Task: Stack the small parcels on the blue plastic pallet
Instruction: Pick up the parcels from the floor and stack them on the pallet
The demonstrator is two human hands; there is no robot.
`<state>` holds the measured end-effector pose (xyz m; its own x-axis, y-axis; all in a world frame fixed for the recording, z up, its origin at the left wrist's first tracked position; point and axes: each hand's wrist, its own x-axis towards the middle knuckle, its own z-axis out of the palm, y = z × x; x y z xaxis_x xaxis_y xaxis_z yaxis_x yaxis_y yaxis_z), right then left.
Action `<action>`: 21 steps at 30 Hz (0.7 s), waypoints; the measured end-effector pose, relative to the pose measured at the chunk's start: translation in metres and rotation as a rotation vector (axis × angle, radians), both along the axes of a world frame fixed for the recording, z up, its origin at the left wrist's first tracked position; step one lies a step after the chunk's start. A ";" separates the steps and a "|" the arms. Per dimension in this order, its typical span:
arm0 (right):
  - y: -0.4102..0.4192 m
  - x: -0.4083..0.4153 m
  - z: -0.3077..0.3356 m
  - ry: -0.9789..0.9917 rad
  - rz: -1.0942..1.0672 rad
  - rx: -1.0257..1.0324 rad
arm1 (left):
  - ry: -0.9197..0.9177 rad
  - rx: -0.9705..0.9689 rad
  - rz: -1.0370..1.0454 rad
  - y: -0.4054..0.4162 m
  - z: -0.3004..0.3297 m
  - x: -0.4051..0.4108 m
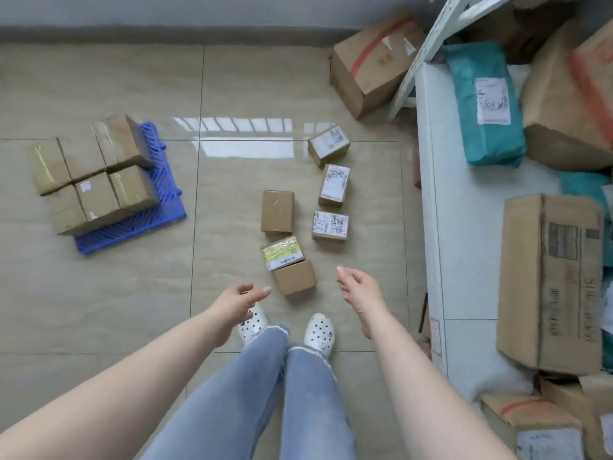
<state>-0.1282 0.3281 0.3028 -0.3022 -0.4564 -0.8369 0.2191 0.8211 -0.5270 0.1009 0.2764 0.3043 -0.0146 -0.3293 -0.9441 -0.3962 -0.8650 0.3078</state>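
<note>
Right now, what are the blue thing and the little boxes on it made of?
The blue pallet looks like molded plastic: even colour, ribbed slats. The small parcels on it look like brown cardboard, some with shiny clear tape that catches the light.

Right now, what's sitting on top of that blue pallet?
Brown cardboard parcels packed side by side cover most of the blue pallet, one standing higher at the back. Whether more parcels lie beneath them is hidden.
</note>
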 end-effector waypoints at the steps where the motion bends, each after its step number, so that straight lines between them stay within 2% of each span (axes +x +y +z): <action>1: -0.001 0.000 -0.029 0.012 0.030 0.014 | -0.020 0.017 0.015 0.001 -0.026 -0.001; 9: -0.012 0.021 -0.252 0.029 0.260 0.096 | -0.179 0.149 0.098 0.009 -0.246 -0.016; 13: -0.015 0.033 -0.334 0.049 0.344 0.132 | -0.156 0.195 0.154 0.015 -0.328 -0.026; 17: -0.013 0.043 -0.383 0.014 0.361 0.126 | -0.083 0.136 0.245 0.016 -0.374 -0.037; 21: -0.007 0.051 -0.384 0.022 0.305 0.108 | -0.072 0.079 0.280 0.019 -0.378 -0.046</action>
